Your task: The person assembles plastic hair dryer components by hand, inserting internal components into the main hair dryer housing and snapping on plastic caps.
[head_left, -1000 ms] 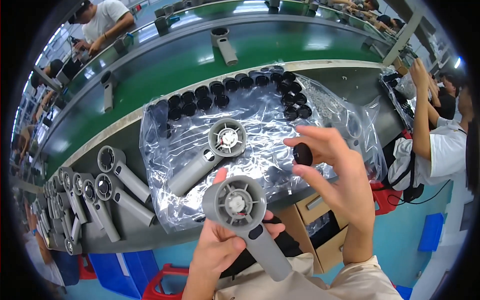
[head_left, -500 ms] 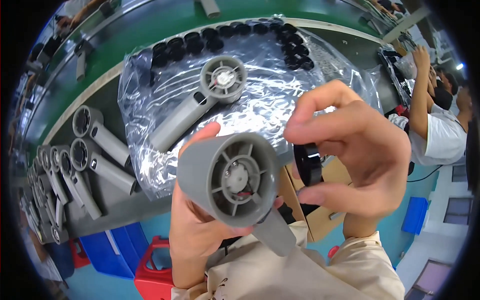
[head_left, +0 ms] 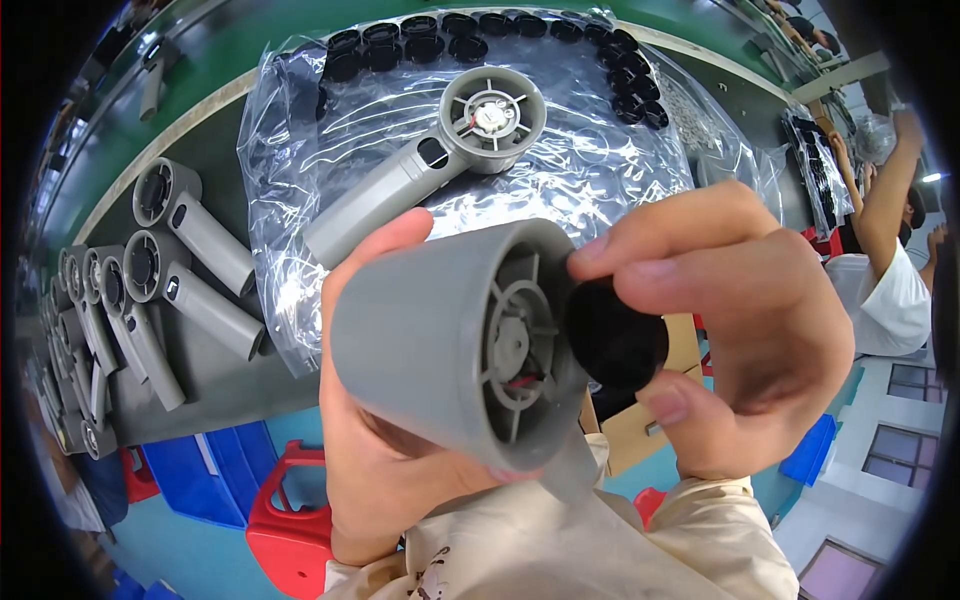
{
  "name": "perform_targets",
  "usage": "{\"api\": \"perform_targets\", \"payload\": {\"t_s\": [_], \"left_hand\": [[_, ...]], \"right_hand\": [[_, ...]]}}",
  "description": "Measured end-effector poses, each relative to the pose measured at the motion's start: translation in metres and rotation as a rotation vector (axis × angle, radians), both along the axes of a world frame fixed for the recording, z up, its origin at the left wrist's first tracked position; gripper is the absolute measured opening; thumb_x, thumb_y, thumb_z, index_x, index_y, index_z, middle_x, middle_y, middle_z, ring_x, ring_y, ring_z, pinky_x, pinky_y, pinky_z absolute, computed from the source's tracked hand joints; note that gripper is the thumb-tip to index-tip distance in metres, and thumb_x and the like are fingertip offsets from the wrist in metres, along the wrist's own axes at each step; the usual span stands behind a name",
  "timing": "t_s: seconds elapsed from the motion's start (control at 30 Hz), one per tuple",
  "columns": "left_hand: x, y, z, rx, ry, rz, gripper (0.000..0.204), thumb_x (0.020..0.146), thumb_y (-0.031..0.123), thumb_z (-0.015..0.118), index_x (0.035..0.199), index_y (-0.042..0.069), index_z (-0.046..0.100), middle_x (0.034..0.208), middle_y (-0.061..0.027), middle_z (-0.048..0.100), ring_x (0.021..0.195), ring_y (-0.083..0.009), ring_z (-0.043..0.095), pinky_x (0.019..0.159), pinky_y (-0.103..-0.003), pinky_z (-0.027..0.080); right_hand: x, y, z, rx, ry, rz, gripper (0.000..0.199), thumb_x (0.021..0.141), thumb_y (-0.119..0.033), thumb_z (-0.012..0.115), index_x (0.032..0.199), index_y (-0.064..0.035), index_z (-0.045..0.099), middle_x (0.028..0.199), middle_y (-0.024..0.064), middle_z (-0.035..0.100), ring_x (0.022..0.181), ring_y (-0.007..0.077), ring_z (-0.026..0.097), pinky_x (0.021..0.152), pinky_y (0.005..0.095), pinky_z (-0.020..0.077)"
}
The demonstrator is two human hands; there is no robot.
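Observation:
My left hand (head_left: 375, 470) grips a grey hair-dryer-shaped housing (head_left: 450, 340) close to the camera, its round open end with spokes turned to the right. My right hand (head_left: 740, 330) pinches a small black round part (head_left: 615, 335) between thumb and fingers, right against that open end. On the clear plastic sheet (head_left: 590, 170) behind lies another grey housing (head_left: 440, 150) with its open end up.
Several black round parts (head_left: 400, 40) line the far edge of the plastic sheet. A row of grey housings (head_left: 170, 260) lies at the left on the bench. Blue and red bins (head_left: 250, 490) sit below. Another person (head_left: 890, 270) works at the right.
I have brought the housing and the black part nearer to the camera and turned the housing's open end rightward. The black part has moved from beside the housing to its open end.

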State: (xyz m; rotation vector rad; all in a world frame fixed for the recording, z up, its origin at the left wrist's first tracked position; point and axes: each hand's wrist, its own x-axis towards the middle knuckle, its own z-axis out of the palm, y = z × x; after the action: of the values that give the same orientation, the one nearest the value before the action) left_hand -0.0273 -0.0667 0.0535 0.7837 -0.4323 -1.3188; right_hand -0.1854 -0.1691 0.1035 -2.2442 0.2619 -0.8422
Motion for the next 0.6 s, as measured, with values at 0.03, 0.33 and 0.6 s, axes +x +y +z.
{"api": "perform_targets", "payload": {"t_s": [0.03, 0.33, 0.6], "left_hand": [[0.000, 0.001, 0.002, 0.003, -0.006, 0.021, 0.109, 0.044, 0.004, 0.089, 0.133, 0.000, 0.025, 0.119, -0.0164, 0.052, 0.108, -0.0244, 0.054, 0.092, -0.037, 0.044], [0.000, 0.001, 0.006, 0.010, -0.052, 0.021, 0.110, 0.044, 0.005, 0.089, 0.133, 0.001, 0.025, 0.116, -0.0132, 0.053, 0.107, -0.0227, 0.054, 0.091, -0.036, 0.044], [-0.003, 0.002, 0.016, 0.063, -0.012, 0.030, 0.109, 0.044, 0.002, 0.088, 0.134, 0.001, 0.026, 0.117, -0.0103, 0.052, 0.108, -0.0210, 0.053, 0.092, -0.035, 0.043]], "right_hand": [[0.001, 0.000, 0.001, 0.008, 0.008, 0.021, 0.038, 0.073, -0.013, 0.066, 0.101, 0.0077, 0.052, 0.095, 0.0275, 0.056, 0.085, 0.0273, 0.060, 0.074, 0.0336, 0.0493], [-0.001, -0.003, 0.004, -0.035, 0.039, 0.022, 0.037, 0.073, -0.013, 0.067, 0.099, 0.0078, 0.052, 0.095, 0.0290, 0.057, 0.084, 0.0264, 0.059, 0.074, 0.0327, 0.0490], [0.003, 0.002, 0.009, -0.077, 0.020, -0.013, 0.036, 0.072, -0.009, 0.066, 0.100, 0.0068, 0.052, 0.100, 0.0296, 0.054, 0.086, 0.0283, 0.059, 0.076, 0.0334, 0.0489]]}}
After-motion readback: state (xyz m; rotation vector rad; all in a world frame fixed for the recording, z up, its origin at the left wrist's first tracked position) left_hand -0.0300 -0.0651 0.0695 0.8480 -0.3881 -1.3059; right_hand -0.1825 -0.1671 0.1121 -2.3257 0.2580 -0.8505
